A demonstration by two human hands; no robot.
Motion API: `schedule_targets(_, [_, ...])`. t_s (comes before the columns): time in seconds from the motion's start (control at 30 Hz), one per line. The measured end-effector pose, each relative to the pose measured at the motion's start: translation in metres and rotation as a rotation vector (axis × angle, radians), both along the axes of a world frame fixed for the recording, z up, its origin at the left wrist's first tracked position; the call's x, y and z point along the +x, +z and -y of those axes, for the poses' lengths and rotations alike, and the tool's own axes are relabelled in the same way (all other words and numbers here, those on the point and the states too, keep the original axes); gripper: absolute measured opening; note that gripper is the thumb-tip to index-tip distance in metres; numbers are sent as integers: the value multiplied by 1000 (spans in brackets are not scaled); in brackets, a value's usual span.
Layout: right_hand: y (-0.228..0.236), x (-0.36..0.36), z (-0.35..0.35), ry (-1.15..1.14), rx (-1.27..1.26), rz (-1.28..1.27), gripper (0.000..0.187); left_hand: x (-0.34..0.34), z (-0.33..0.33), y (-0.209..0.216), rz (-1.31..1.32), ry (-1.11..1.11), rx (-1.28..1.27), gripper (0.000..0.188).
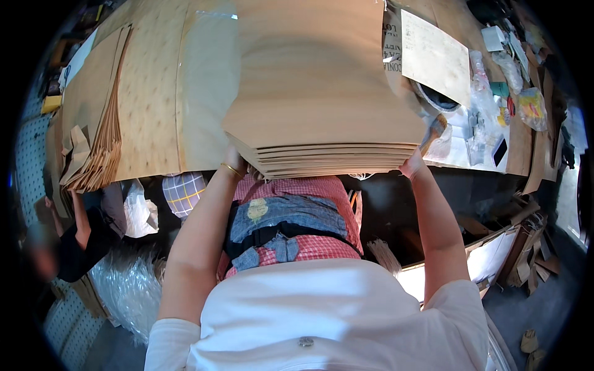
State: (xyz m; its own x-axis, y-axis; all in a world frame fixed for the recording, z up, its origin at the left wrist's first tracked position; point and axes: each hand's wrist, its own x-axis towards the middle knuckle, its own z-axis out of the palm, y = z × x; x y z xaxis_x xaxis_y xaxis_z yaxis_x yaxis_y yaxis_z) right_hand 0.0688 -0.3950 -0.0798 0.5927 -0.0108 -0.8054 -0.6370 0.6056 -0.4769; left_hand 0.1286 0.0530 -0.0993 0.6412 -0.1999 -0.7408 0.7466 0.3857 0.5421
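A thick stack of flat brown kraft paper bags (322,111) lies lengthwise before me, its near end reaching the table edge by my waist. Several folded layers show along that near end, and its corners are cut at a slant. My left hand (235,159), with a bangle at the wrist, grips the stack's left near corner; most of its fingers are hidden beneath the paper. At the right near corner my right hand (412,164) is closed on the edge, its fingers partly hidden too.
A wooden table (148,93) carries another brown paper stack (99,111) at left, where a co-worker's hand (77,201) touches it. On the right lie a white sheet (436,55), a brush (437,128), a phone (499,151) and plastic bags (532,108). Clear plastic wrap (127,290) stands low at left.
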Motion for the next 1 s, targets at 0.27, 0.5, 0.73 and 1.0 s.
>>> schedule_targets(0.27, [4, 7, 40, 387, -267, -3, 52, 34, 6, 72, 109, -372, 412, 62])
schedule_targets(0.5, [93, 121, 14, 777, -684, 163, 58, 168, -23, 47, -49, -411, 622, 60])
schedule_targets(0.73, [-15, 207, -4, 993, -1109, 103, 66, 227, 22, 10, -66, -543, 664, 41])
schedule_targets(1.0, [-1, 196, -16, 841, -1178, 129, 72, 230, 23, 24, -59, -556, 709, 42])
